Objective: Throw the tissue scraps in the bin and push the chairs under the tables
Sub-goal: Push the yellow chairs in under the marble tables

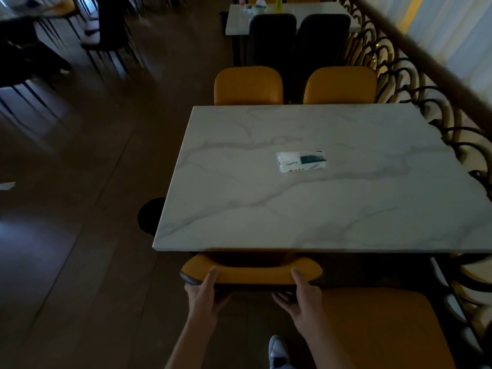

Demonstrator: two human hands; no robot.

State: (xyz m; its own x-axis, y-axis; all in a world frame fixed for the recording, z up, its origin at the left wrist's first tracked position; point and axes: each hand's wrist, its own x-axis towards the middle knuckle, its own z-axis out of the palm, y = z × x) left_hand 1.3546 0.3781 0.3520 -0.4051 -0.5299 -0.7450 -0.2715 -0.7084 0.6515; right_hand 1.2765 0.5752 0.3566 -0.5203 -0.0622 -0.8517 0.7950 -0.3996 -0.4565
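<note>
An orange chair [253, 272] stands at the near edge of a white marble table [306, 209], its seat under the tabletop. My left hand [205, 294] grips the left part of the chair's backrest, thumb on top. My right hand [303, 296] grips the right part of the same backrest. A second orange chair [386, 326] stands at the lower right, pulled out from the table. A tissue pack [302, 161] lies in the middle of the tabletop. Two more orange chairs [249, 85] [340, 85] sit tucked in at the far side.
A black bin [149, 215] stands on the floor by the table's left edge. A curved metal railing [426, 102] runs along the right. Beyond are two dark chairs [274, 35] and another table [287, 14] with items. More dark chairs [106, 30] stand at the left.
</note>
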